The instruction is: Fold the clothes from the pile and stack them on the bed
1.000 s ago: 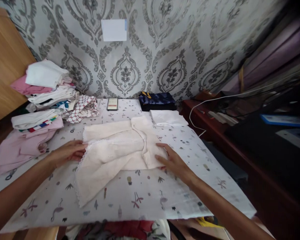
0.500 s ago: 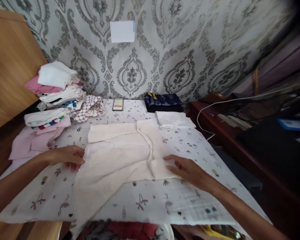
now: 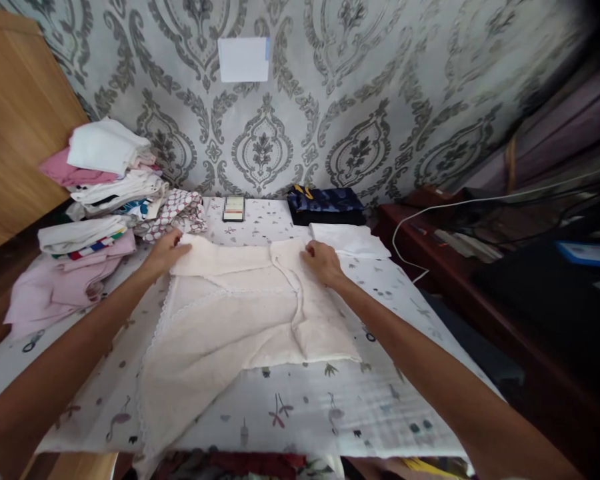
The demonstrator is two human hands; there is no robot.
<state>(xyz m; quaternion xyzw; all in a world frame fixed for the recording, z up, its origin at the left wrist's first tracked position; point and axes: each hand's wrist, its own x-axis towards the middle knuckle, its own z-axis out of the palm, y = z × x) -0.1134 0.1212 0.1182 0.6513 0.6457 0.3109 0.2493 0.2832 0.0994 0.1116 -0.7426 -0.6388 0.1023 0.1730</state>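
Observation:
A cream cloth garment with a lace-like trim down its left side (image 3: pixel 230 327) lies spread on the table, partly folded, with creases running across it. Its lower left part reaches over the table's front edge. At the far left corner, my left hand (image 3: pixel 167 253) pinches the fabric between thumb and fingers. My right hand (image 3: pixel 323 262) is closed at the far right corner of the garment, its fingers curled on the cloth edge. A folded white cloth (image 3: pixel 349 241) lies just beyond my right hand.
Stacked clothes (image 3: pixel 105 193) stand at the left, with a pink garment (image 3: pixel 65 283) below them. A dark folded garment (image 3: pixel 325 203) and a small card-like item (image 3: pixel 233 209) lie along the wall. A white cable (image 3: pixel 460 201) crosses the brown furniture at the right.
Both hands have moved away from me, from the garment's left and right sides to its two far corners, and closed on the fabric there. The garment lies nearly as before.

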